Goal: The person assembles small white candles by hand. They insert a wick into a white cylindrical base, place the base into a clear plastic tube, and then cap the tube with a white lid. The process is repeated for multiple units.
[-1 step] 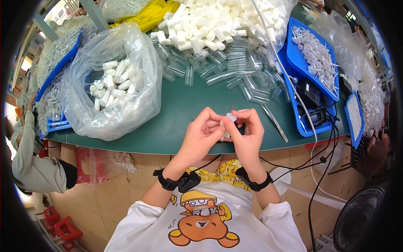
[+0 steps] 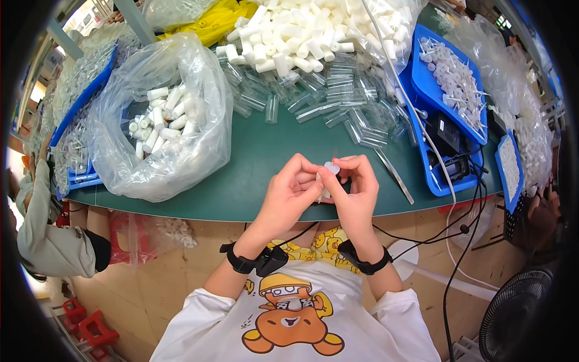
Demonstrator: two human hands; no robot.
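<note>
Hidden: a small white piece (image 2: 331, 167) shows only as a pale cap between the fingertips — its body is covered by the fingers, so its shape is hard to make out.
Left hand (image 2: 288, 194): fingers curled inward, thumb and forefinger pinching at the white piece over the near edge of the green table (image 2: 253, 163).
Right hand (image 2: 356, 192): closed on the same piece from the other side, fingertips meeting those of the left hand.
Cut off: the heap of white cylinders (image 2: 313, 30) runs past the upper rim of the view; a person in grey (image 2: 42, 235) at the left edge is only partly seen.
Clear bag (image 2: 160, 120): open-topped and slumped on the table's left side, holding a clutch of white cylinders.
Loose stock: clear plastic tubes (image 2: 338, 96) lie scattered between the heap and the hands.
Blue tray (image 2: 449, 78): tilted at the right, filled with small white stemmed parts — too small to tell apart.
Second blue tray (image 2: 509, 169): farther right, holding fine white bits.
Left-side blue trays (image 2: 78, 175): stacked behind the bag, contents blurred.
Beside the hands: a thin metal tool (image 2: 395, 175) rests on the table just right of them.
</note>
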